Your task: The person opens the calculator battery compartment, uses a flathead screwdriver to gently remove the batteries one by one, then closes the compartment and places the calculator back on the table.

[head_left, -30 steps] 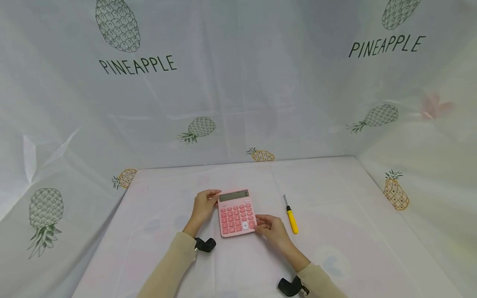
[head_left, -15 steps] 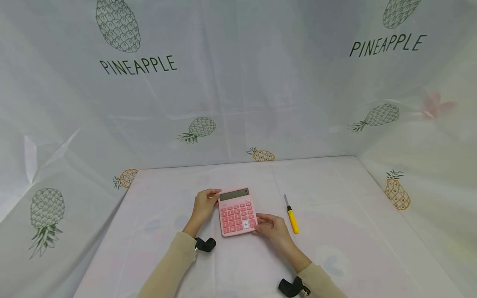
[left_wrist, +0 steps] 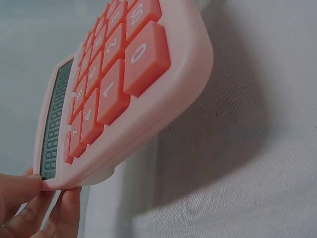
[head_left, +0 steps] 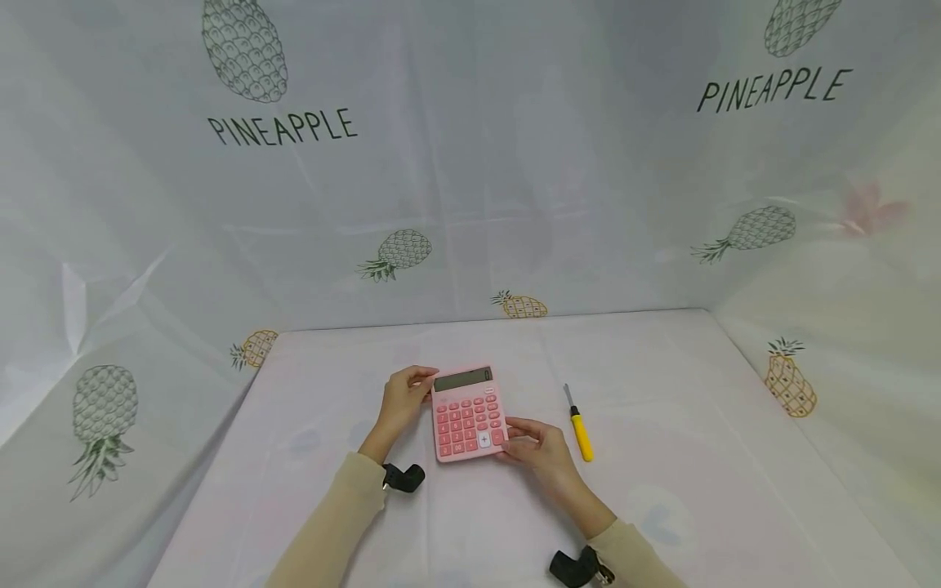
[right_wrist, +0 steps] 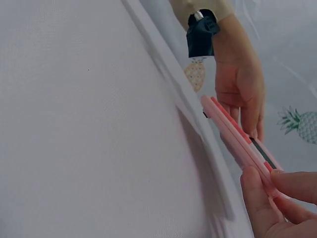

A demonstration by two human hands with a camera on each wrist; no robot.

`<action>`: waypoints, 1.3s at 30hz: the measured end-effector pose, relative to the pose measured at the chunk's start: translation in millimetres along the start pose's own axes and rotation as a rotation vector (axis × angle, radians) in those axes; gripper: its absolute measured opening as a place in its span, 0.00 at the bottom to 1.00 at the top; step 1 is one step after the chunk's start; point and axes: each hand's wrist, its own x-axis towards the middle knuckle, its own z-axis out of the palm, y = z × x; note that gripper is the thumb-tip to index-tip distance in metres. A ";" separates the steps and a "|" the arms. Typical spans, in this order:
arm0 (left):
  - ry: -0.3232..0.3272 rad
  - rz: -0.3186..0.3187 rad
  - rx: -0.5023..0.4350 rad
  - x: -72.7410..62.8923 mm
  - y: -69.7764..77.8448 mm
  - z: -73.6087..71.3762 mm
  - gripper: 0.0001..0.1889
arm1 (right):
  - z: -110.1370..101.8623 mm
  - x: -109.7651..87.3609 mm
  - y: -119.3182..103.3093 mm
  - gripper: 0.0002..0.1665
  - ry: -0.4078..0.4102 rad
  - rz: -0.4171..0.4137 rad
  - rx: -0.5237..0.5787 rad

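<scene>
A pink calculator [head_left: 470, 415] with red keys and a grey display is held between both hands, its face turned up toward the head camera. My left hand [head_left: 400, 402] pinches its upper left corner; in the left wrist view the thumb lies by the display and fingers [left_wrist: 69, 213] are beneath. At the lower right corner, my right hand [head_left: 540, 452] pinches the edge between thumb and fingers. Both wrist views show the calculator [right_wrist: 242, 136] raised off the cloth, with a shadow below it.
A screwdriver [head_left: 581, 433] with a yellow handle lies on the white cloth-covered table [head_left: 647, 376], right of the right hand. Behind the table hangs a pale curtain [head_left: 470, 180] printed with pineapples. A black wrist camera [head_left: 404, 478] is strapped to the left wrist.
The calculator has risen slightly in the head view, its top edge shifting a little upward, with both hands keeping their grip. The screwdriver stays on the cloth while the whole view shifts slightly.
</scene>
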 end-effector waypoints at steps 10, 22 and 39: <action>0.032 0.013 0.070 -0.3 4.0 1.4 0.07 | 0.5 -2.1 -3.9 0.27 0.017 -0.002 -0.017; 0.029 0.033 0.107 -1.7 7.6 -2.5 0.08 | 2.8 -3.6 -6.6 0.26 0.040 -0.011 -0.055; 0.015 0.017 0.190 -1.6 20.6 0.9 0.24 | 5.2 -7.0 -14.0 0.26 0.049 -0.069 -0.103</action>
